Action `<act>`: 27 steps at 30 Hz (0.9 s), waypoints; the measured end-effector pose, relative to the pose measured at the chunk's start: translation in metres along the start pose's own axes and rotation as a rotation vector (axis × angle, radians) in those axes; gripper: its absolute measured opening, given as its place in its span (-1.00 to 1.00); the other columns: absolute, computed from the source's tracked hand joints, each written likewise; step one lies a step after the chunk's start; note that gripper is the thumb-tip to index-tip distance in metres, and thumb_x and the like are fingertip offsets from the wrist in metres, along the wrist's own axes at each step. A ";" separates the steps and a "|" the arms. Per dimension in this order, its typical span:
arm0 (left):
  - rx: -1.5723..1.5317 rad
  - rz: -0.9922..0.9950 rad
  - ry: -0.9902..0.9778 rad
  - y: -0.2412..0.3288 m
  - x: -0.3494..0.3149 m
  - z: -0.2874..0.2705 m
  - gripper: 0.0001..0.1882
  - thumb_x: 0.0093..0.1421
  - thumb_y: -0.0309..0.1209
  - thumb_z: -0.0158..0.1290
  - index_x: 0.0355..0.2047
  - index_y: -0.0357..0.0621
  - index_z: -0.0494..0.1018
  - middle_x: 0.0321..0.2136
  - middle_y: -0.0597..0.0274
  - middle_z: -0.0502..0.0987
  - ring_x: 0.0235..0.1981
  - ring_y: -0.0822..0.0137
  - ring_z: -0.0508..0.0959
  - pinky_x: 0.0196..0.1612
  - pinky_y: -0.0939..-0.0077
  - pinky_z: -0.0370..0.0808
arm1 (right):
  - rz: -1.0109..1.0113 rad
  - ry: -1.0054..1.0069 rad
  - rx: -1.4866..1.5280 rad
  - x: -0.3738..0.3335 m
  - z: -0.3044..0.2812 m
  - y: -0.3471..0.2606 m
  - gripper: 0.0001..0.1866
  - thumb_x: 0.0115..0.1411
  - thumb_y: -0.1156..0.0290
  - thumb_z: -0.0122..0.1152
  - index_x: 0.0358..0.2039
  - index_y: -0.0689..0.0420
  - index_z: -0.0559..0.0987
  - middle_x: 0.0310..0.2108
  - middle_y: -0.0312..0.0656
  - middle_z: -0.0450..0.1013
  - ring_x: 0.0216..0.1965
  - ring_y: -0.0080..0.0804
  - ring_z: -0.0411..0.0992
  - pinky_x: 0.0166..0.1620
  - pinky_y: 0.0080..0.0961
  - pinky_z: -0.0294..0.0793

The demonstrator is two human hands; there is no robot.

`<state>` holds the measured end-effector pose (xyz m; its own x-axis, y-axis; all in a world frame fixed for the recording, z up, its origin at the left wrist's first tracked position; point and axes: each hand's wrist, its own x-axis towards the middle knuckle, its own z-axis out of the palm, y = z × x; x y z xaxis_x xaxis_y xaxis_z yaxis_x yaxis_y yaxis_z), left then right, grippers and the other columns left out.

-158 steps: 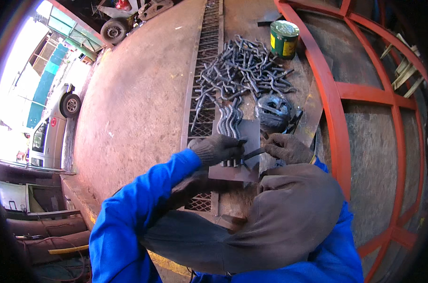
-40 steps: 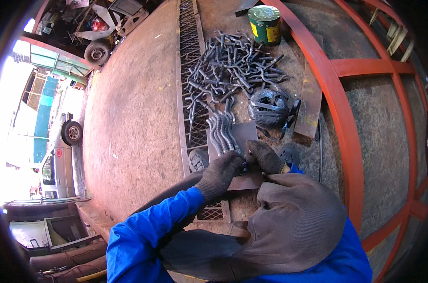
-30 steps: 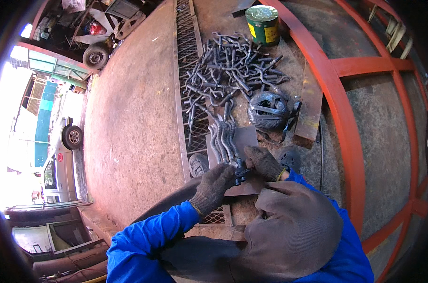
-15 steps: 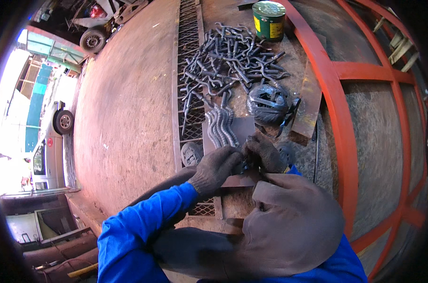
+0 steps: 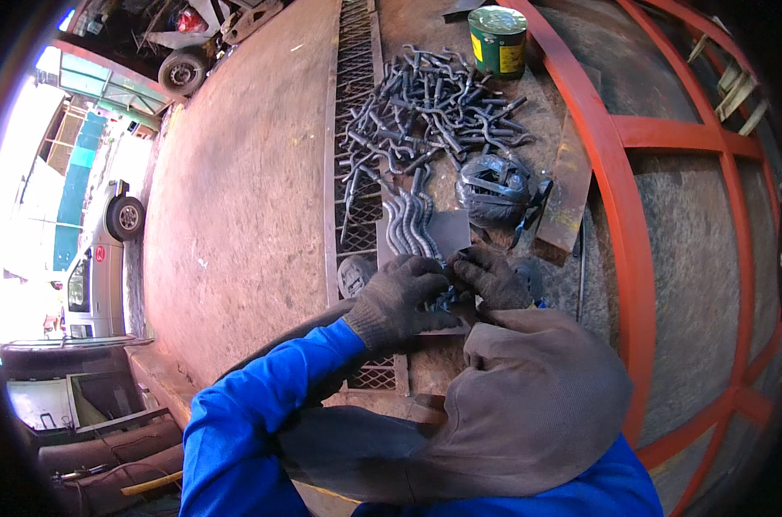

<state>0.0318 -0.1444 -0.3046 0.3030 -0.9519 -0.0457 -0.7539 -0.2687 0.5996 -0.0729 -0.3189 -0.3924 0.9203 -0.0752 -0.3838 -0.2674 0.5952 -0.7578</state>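
Note:
My left hand (image 5: 398, 297), in a dark knit glove, is open beside the near end of a metal plate (image 5: 449, 231). Its thumb stands apart from the curved fingers, and a small bluish-dark thing (image 5: 443, 300), too unclear to name, shows in the gap. Just to the right, my gloved right hand (image 5: 489, 276) has its fingers closed; what they hold is hidden. Several wavy bent metal rods (image 5: 411, 222) lie side by side on the plate, just beyond my hands. Dark cloth hanging in front (image 5: 537, 405) covers much of the near area.
Farther off, a heap of bent rods (image 5: 430, 108) spreads over the floor grating (image 5: 356, 52). A bundle wrapped in dark plastic (image 5: 493, 191) and a green tin (image 5: 499, 43) stand right of it. Red metal framing (image 5: 619, 250) runs along the right. A parked vehicle (image 5: 102, 267) is far left.
My left hand's thumb and fingers have spread apart, showing the bluish-dark thing between. My right hand stays close by, still closed. The view has shifted slightly; the rods lie as before.

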 end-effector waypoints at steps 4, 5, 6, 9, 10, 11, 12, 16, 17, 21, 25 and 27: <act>0.112 0.034 0.018 0.000 -0.002 0.007 -0.51 0.00 -0.11 0.23 -0.10 -0.08 0.51 -0.11 0.03 0.44 -0.05 -0.01 0.42 0.03 0.12 0.37 | -0.060 0.052 -0.049 -0.002 0.004 0.002 -0.74 0.23 0.36 0.21 -0.11 0.19 0.55 -0.20 -0.20 0.54 -0.18 -0.46 0.48 -0.07 -0.51 0.46; 0.134 0.050 0.025 0.002 0.000 0.010 -0.51 0.00 -0.12 0.23 -0.09 -0.08 0.50 -0.11 0.03 0.44 -0.05 -0.01 0.42 0.02 0.12 0.38 | -0.090 0.051 -0.069 -0.003 0.000 0.002 -0.74 0.23 0.35 0.21 -0.11 0.19 0.56 -0.20 -0.20 0.54 -0.18 -0.46 0.48 -0.07 -0.50 0.46; 0.156 0.066 0.032 0.003 0.002 0.012 -0.51 0.00 -0.14 0.23 -0.08 -0.08 0.50 -0.12 0.03 0.44 -0.06 -0.01 0.42 0.01 0.13 0.39 | -0.119 0.061 -0.076 -0.003 -0.005 0.003 -0.74 0.23 0.35 0.21 -0.12 0.19 0.56 -0.21 -0.20 0.54 -0.18 -0.47 0.48 -0.06 -0.50 0.45; 0.127 0.135 0.039 -0.014 0.000 0.017 -0.53 0.00 -0.17 0.23 -0.09 -0.09 0.51 -0.17 0.01 0.45 -0.12 -0.02 0.45 -0.05 0.15 0.44 | -0.180 0.066 -0.062 0.000 -0.005 0.012 -0.76 0.23 0.35 0.21 -0.14 0.19 0.57 -0.22 -0.19 0.54 -0.19 -0.47 0.48 -0.07 -0.50 0.45; 0.110 0.124 0.039 -0.018 -0.002 0.016 -0.54 0.00 -0.18 0.23 -0.10 -0.09 0.52 -0.18 0.01 0.45 -0.14 -0.02 0.46 -0.07 0.16 0.45 | -0.189 0.066 -0.041 0.001 -0.002 0.015 -0.76 0.23 0.36 0.21 -0.14 0.19 0.57 -0.22 -0.20 0.54 -0.20 -0.48 0.48 -0.08 -0.51 0.45; 0.062 0.092 0.041 -0.016 0.001 0.012 -0.55 0.01 -0.19 0.23 -0.10 -0.10 0.52 -0.20 0.00 0.45 -0.17 -0.02 0.47 -0.10 0.16 0.46 | -0.202 0.085 -0.031 0.000 -0.002 0.014 -0.77 0.23 0.37 0.21 -0.14 0.19 0.57 -0.23 -0.20 0.54 -0.20 -0.48 0.48 -0.10 -0.53 0.45; 0.015 0.058 0.042 -0.014 0.003 0.009 -0.56 0.01 -0.20 0.23 -0.11 -0.10 0.53 -0.21 0.00 0.45 -0.19 -0.02 0.48 -0.12 0.17 0.48 | -0.202 0.098 0.016 0.000 0.000 0.012 -0.78 0.23 0.39 0.19 -0.14 0.19 0.57 -0.23 -0.20 0.54 -0.20 -0.48 0.48 -0.11 -0.54 0.46; -0.047 -0.057 0.035 -0.013 0.009 0.012 -0.63 0.01 -0.19 0.26 -0.20 -0.08 0.59 -0.25 0.06 0.49 -0.18 0.03 0.48 -0.16 0.17 0.46 | -0.239 0.104 0.127 0.015 0.002 0.018 -0.82 0.25 0.46 0.15 -0.15 0.20 0.57 -0.25 -0.20 0.54 -0.23 -0.49 0.48 -0.15 -0.58 0.49; -0.077 -0.088 0.038 -0.015 0.010 0.015 -0.63 0.00 -0.18 0.26 -0.21 -0.08 0.60 -0.26 0.06 0.49 -0.19 0.04 0.48 -0.16 0.17 0.46 | -0.258 0.099 0.134 0.019 0.002 0.018 -0.82 0.25 0.48 0.14 -0.15 0.20 0.57 -0.25 -0.19 0.54 -0.23 -0.49 0.48 -0.16 -0.59 0.50; -0.004 -0.095 -0.023 -0.018 0.020 0.017 -0.63 -0.01 -0.16 0.25 -0.24 -0.09 0.61 -0.28 0.03 0.49 -0.23 0.03 0.49 -0.16 0.19 0.46 | -0.270 0.058 0.096 0.024 -0.006 0.018 -0.81 0.25 0.50 0.14 -0.13 0.22 0.57 -0.25 -0.19 0.54 -0.23 -0.49 0.48 -0.14 -0.56 0.50; 0.111 -0.160 -0.100 -0.003 0.029 0.016 -0.66 0.01 -0.20 0.19 -0.27 -0.15 0.58 -0.30 -0.01 0.49 -0.21 -0.02 0.49 -0.15 0.18 0.46 | -0.288 0.054 0.022 0.012 -0.012 0.013 -0.79 0.23 0.52 0.16 -0.12 0.23 0.57 -0.25 -0.22 0.55 -0.20 -0.48 0.48 -0.09 -0.51 0.48; 0.231 -0.163 -0.128 -0.001 0.034 0.025 -0.68 0.03 -0.24 0.16 -0.27 -0.17 0.56 -0.30 -0.03 0.49 -0.20 -0.03 0.49 -0.15 0.17 0.46 | -0.343 0.049 -0.062 0.009 -0.017 0.015 -0.78 0.20 0.52 0.17 -0.12 0.23 0.57 -0.24 -0.22 0.54 -0.17 -0.46 0.47 -0.06 -0.47 0.46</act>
<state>0.0282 -0.1803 -0.3272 0.3663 -0.9002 -0.2353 -0.8181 -0.4321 0.3796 -0.0729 -0.3239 -0.4161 0.9452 -0.3017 -0.1247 0.0371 0.4788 -0.8771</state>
